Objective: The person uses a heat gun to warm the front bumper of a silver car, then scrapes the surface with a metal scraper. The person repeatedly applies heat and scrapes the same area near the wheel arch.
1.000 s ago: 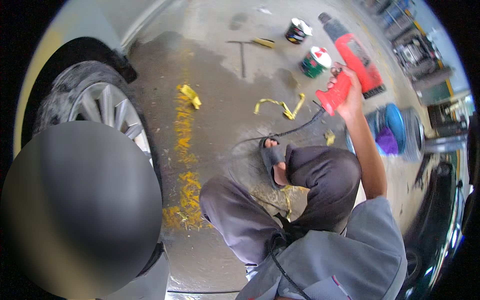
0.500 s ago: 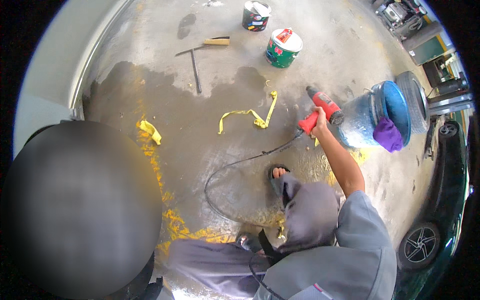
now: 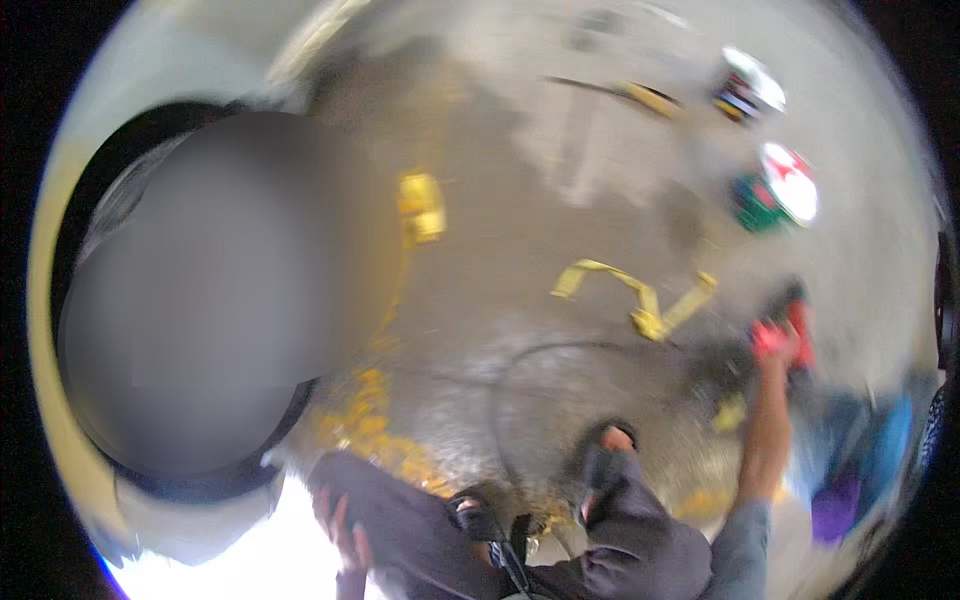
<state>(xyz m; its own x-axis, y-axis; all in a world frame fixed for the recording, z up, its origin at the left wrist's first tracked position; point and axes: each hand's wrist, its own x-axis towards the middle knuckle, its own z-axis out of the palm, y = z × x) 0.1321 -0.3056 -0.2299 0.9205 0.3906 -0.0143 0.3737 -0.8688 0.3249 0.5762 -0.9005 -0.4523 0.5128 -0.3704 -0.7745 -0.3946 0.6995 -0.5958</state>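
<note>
At the right, my right hand (image 3: 776, 350) is closed round the grip of a red heat gun (image 3: 801, 330) with a dark nozzle, blurred by motion and low over the floor. Its black cord (image 3: 497, 400) loops across the floor toward my feet. Beside my left knee, at the lower left, my left hand (image 3: 345, 530) shows spread, slightly blurred fingers and holds nothing I can see. A crumpled yellow strip (image 3: 652, 322) lies on the wet floor left of the heat gun. Another yellow piece (image 3: 425, 208) is farther left.
Two paint cans stand at the far right, a green one (image 3: 757, 205) and a dark one (image 3: 738, 100). A wooden-handled tool (image 3: 650, 98) lies near them. A blue bucket (image 3: 880, 440) with a purple cloth (image 3: 836, 508) stands at my right. A large blurred round shape (image 3: 220, 300) fills the left.
The view has swung left, so floor things appear farther right. My left hand has come into view by my left knee. The heat gun remains in my right hand.
</note>
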